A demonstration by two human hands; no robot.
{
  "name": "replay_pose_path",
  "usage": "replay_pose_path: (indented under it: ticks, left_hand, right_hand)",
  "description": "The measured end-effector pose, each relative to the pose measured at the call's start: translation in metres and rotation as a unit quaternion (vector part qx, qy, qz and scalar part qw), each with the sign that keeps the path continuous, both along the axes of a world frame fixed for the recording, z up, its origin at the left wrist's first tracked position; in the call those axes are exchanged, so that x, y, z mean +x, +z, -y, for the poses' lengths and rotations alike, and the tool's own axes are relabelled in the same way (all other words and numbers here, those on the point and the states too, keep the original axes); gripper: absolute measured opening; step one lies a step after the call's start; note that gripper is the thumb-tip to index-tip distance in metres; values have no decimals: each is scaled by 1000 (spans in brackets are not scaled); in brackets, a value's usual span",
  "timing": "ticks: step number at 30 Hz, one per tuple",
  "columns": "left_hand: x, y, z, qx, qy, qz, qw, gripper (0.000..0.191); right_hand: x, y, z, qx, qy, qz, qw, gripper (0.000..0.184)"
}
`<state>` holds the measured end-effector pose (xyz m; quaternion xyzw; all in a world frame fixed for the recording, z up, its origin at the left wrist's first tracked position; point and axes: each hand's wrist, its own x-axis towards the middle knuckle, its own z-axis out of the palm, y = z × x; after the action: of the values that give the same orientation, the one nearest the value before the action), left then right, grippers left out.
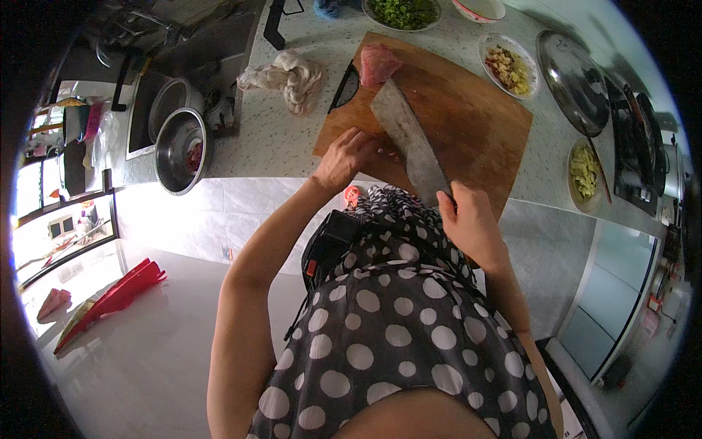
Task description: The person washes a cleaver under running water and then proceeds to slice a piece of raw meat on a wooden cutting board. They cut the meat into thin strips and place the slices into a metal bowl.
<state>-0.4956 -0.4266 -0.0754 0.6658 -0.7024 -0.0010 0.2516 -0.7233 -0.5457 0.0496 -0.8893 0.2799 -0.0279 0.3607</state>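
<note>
My right hand [473,222] grips the handle of a cleaver [408,137], whose broad grey blade slants up and left across a wooden cutting board [466,126]. The blade's far end reaches a piece of raw pink meat [378,65] near the board's far left corner. At the board's near left edge is my left hand [344,159], its fingers bent down toward the wood. Small meat scraps [390,152] lie between those fingers and the blade. Whether the left fingertips hold anything is hidden.
Left of the board lie a crumpled cloth [293,82] and a metal bowl [167,159] with some meat, near the sink. Plates of chopped greens [403,12], minced seasonings [507,68] and sliced pale-green vegetable [584,170] stand around it. A metal lid [573,82] sits by the stove [630,170].
</note>
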Motion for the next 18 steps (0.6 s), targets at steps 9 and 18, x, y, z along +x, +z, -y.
replay_pose_path:
  ticks: [9, 18]
  left_hand:
    - [1, -1, 1, 20, 6, 1, 1000, 24]
    - [1, -8, 0, 15, 14, -37, 999, 23]
  right_hand:
    - [9, -10, -12, -41, 39, -13, 998, 21]
    - [28, -41, -11, -42, 28, 13, 999, 18]
